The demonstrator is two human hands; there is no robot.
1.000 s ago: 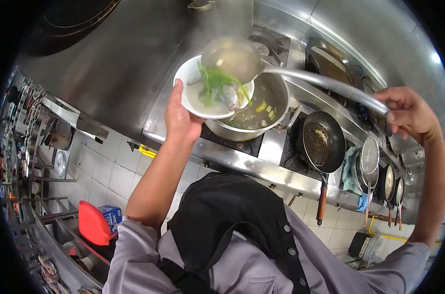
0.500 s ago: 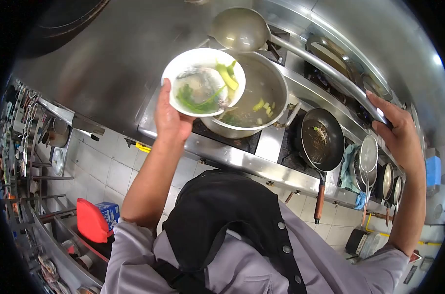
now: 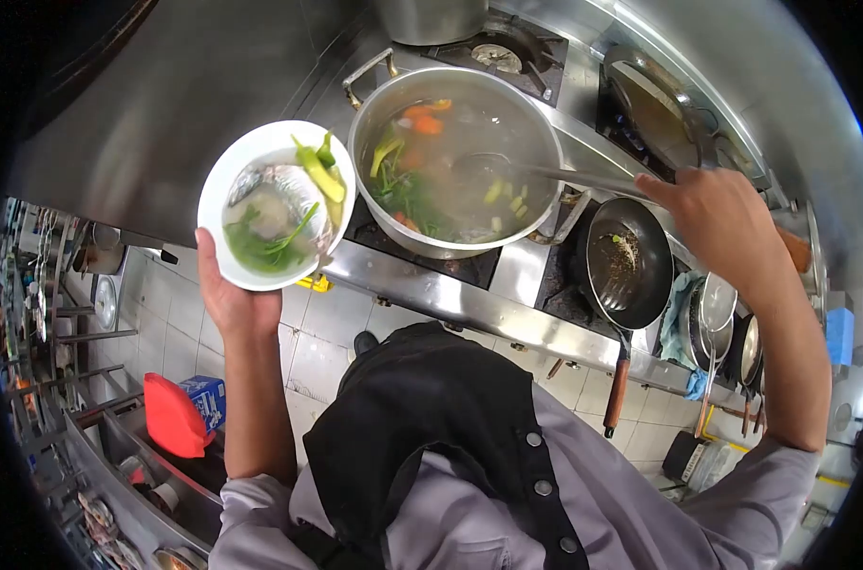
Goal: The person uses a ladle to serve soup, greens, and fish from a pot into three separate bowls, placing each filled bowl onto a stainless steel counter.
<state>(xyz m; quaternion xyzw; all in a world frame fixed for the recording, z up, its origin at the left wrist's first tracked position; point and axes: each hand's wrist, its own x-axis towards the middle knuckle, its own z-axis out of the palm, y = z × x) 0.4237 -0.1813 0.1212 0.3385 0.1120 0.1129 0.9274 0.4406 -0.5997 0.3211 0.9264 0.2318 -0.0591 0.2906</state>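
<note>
Now the left hand (image 3: pixel 227 299) cups a white bowl (image 3: pixel 224 190) from beneath, fish and greens sitting in broth, held beside the stove. Just right of it, the steel pot (image 3: pixel 450 152) steams with soup. Further right, the right hand (image 3: pixel 712 218) closes around the ladle (image 3: pixel 546 173), its scoop dipped in the pot, a dark pan (image 3: pixel 626 271) just below that hand.

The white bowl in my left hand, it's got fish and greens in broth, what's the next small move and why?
Probably keep the white bowl level and carry it clear of the stove. It looks filled, your left hand holds it beside the pot, and your right hand has the ladle resting in the pot.
</note>
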